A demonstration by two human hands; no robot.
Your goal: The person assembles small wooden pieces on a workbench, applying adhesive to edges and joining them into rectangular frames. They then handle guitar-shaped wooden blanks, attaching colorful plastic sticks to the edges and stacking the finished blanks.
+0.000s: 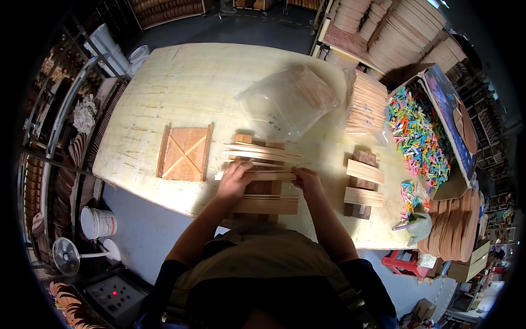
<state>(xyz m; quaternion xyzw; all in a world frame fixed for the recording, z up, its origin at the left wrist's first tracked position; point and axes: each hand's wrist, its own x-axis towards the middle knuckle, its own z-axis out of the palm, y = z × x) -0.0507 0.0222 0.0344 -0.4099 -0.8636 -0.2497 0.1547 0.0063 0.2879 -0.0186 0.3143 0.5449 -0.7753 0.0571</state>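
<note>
A small bundle of thin pale wooden strips (274, 176) lies crosswise in front of me. My left hand (234, 180) is closed over its left end, and my right hand (309, 181) pinches the right end. Brown wooden blocks (258, 188) show underneath. Just beyond my hands, more loose strips (266, 152) are fanned slightly apart. Nearer to my body, another row of strips (267, 206) rests across the blocks. My fingers partly cover the bundle, so I cannot tell how many strips are in it.
Left stands a wooden frame with crossed strips (184, 153). A clear plastic bag (287, 104) lies farther back. To the right are strips on blocks (364, 172), a bagged strip stack (366, 104) and a box of colourful clips (419, 137). The pale tabletop (175, 82) carries them.
</note>
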